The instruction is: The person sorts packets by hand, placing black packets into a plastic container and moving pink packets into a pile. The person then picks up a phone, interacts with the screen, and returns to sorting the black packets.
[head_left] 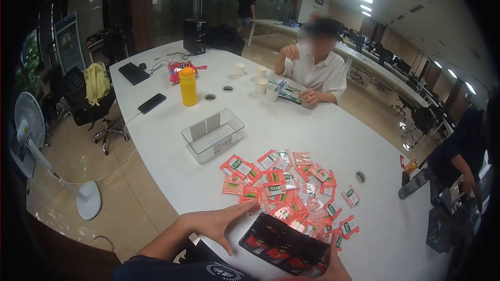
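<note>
A black box-like container (pixel 281 227) stands tilted at the near table edge, with red-and-black glossy contents inside that I cannot make out. My right hand (pixel 336 265) grips its right end, the fingertips showing at the far corner. My left hand (pixel 221 224) is open beside its left end, thumb and fingers spread wide, the fingertips close to the pile. Just beyond the container lies a loose heap of small red-and-white sachets (pixel 276 178) with green labels; some lie partly behind the box.
Past the sachets sits a clear plastic bin (pixel 213 135). Farther back are a yellow bottle (pixel 189 87), a phone (pixel 152 103), a red snack bag (pixel 179 70) and paper cups (pixel 260 85). Across the white table (pixel 161 151), a person (pixel 320 65) handles pens. Another person stands at right.
</note>
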Tool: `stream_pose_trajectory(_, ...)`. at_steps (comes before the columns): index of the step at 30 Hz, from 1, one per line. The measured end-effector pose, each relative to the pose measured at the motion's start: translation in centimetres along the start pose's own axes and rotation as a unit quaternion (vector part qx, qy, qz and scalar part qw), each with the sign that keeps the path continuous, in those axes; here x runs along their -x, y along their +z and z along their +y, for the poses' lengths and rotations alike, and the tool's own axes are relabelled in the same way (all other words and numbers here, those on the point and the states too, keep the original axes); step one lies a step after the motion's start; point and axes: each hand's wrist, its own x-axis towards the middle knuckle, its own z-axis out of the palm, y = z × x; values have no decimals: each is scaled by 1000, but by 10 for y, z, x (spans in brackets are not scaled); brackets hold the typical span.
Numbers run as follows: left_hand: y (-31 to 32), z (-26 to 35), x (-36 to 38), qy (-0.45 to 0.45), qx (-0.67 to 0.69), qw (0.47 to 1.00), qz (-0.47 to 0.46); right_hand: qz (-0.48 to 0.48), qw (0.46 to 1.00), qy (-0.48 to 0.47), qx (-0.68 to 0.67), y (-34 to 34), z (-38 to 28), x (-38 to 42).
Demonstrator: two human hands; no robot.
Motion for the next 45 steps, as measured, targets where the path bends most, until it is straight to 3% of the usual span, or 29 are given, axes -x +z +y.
stream_pose_trajectory(5,-1,2,-12,-23,-33,998,-45,59,992,24,111,19,-3,14)
stream_pose_trajectory(9,2,-4,-26,9,-7,999,-52,81,982,40,165,29,1,11)
stream_pose_trajectory(15,6,-9,-35,14,47,997,-62,101,954,-31,281,28,36,10)
stream_pose_trajectory(18,6,-7,-36,-7,77,995,-68,120,967,84,209,36,-3,8)
stream_pose_trajectory(21,3,-3,-37,-10,76,995,-68,106,976,27,188,33,9,4)
stream_pose_trajectory(30,6,-3,-35,-6,62,997,-56,135,979,-13,152,39,5,3)
stream_pose_trajectory(36,8,-5,-35,-1,68,996,-51,119,960,-72,244,29,46,4)
stream_pose_trajectory(39,9,-11,-32,0,83,995,-54,120,992,-35,25,38,33,2)
stream_pose_trajectory(45,10,-9,-30,14,111,993,-44,109,991,-78,-23,35,-11,3)
